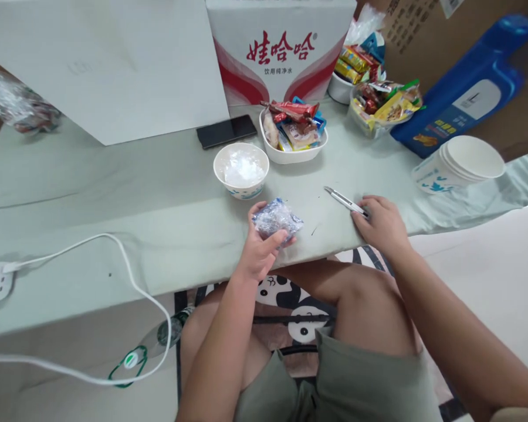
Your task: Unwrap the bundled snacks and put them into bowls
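My left hand (264, 246) is closed around a small packet in crinkled clear wrap with blue printing (276, 218), held near the table's front edge. What lies inside the wrap I cannot make out. To the right, my right hand (382, 225) rests on the table with its fingers on the rear end of a slim white utility knife (344, 200), whose tip points up and left. Just behind the packet stands a paper bowl (241, 190) with crumpled clear plastic in it.
Behind the bowl are a black phone (227, 132) and a white dish of wrapped snacks (294, 156). Stacked paper cups (435, 173), a blue bottle (460, 88) and a snack tub (385, 111) stand right. Cartons (286, 53) line the back. A white cable (127, 264) loops at left.
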A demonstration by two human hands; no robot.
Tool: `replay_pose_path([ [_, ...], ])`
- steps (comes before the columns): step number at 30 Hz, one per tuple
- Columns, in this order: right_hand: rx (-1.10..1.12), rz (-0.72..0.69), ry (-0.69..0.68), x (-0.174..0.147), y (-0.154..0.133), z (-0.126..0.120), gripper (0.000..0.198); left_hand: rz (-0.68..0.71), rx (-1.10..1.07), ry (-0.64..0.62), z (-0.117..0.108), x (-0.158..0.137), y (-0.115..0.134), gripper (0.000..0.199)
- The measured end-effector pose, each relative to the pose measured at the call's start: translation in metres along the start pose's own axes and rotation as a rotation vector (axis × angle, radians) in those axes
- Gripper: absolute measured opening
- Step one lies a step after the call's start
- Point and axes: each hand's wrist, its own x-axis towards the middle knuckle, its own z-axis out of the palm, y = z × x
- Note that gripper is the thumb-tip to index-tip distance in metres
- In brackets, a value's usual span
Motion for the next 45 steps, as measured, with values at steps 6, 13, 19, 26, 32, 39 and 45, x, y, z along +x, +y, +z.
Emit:
replay_pose_path([
  [6, 0.147, 0.284, -0.025, -0.039, -0.032, -0.018, 0.025, -0.023, -0.125, 0.003, 0.000, 0.002, 0.004, 0.050],
  [13, 0.459, -0.024, -0.115, -0.067, -0.103, -0.031, 0.038, 0.036, -0.171, -0.008, -0.002, 0.004, 0.000, 0.045],
  [19, 0.338, -0.170, -0.189, -0.052, -0.147, -0.020, 0.042, 0.095, -0.198, 0.003, 0.000, 0.005, -0.003, 0.036],
  [26, 0.183, -0.121, -0.228, -0.079, -0.108, -0.021, 0.040, 0.117, -0.267, 0.042, -0.005, 0.008, -0.001, 0.040],
  [32, -0.049, 0.015, -0.014, -0.064, -0.051, -0.022, 0.045, 0.194, -0.215, 0.016, -0.004, 0.011, -0.007, 0.038],
  [39, -0.105, -0.128, 0.091, -0.022, -0.067, -0.012, 0.048, 0.526, 0.468, 0.140, -0.005, 0.004, -0.007, 0.029],
  [45, 0.205, -0.580, -0.135, -0.019, -0.148, -0.003, 0.041, 0.645, 0.787, 0.135, -0.020, 0.001, 0.016, 0.005],
])
